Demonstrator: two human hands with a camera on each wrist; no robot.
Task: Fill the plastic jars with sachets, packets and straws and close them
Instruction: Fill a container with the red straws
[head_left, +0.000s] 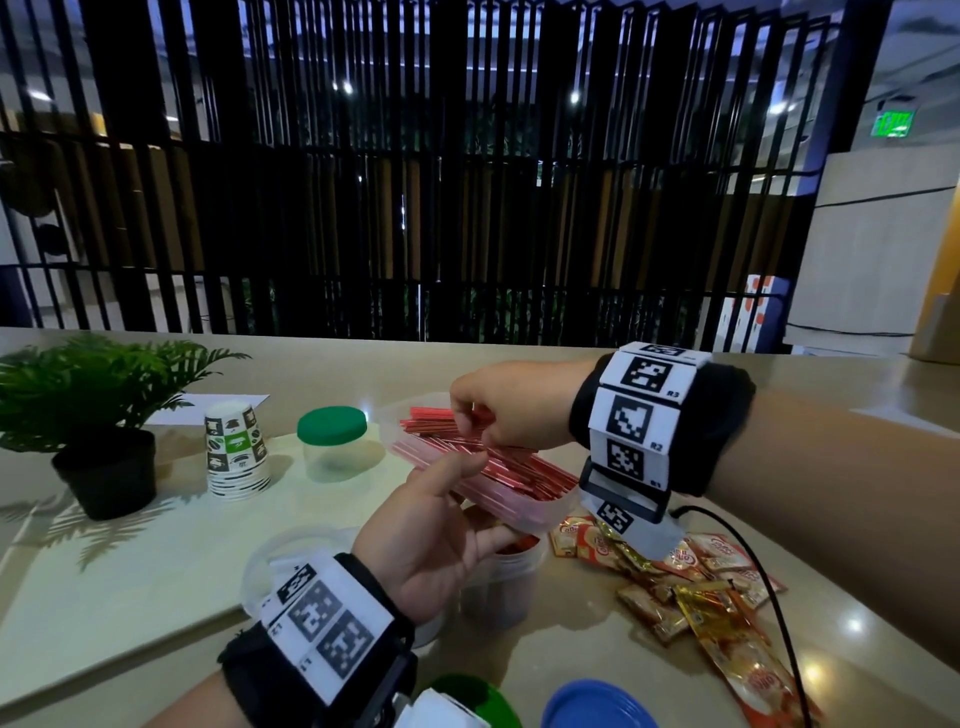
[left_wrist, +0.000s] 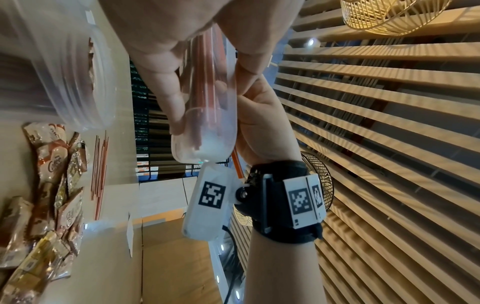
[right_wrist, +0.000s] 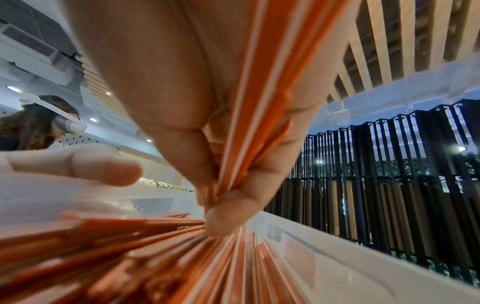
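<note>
A clear plastic tray (head_left: 524, 514) full of red-and-white straws (head_left: 519, 470) is held tilted above the counter. My left hand (head_left: 457, 499) grips its near end, thumb on the rim and fingers underneath. My right hand (head_left: 470, 413) reaches into the tray and pinches a bundle of straws (right_wrist: 259, 82) between thumb and fingers (right_wrist: 233, 197). Directly beneath the tray stands an open clear jar (head_left: 511, 571) with something red inside. In the left wrist view the tray (left_wrist: 207, 127) shows end-on between my fingers (left_wrist: 161, 82).
A jar with a green lid (head_left: 332, 441), a stack of paper cups (head_left: 236, 452) and a potted plant (head_left: 104, 415) stand at the left. Sachets (head_left: 691, 587) lie piled at the right, crossed by a black cable. A blue lid (head_left: 592, 706) and green lid (head_left: 467, 696) lie near me.
</note>
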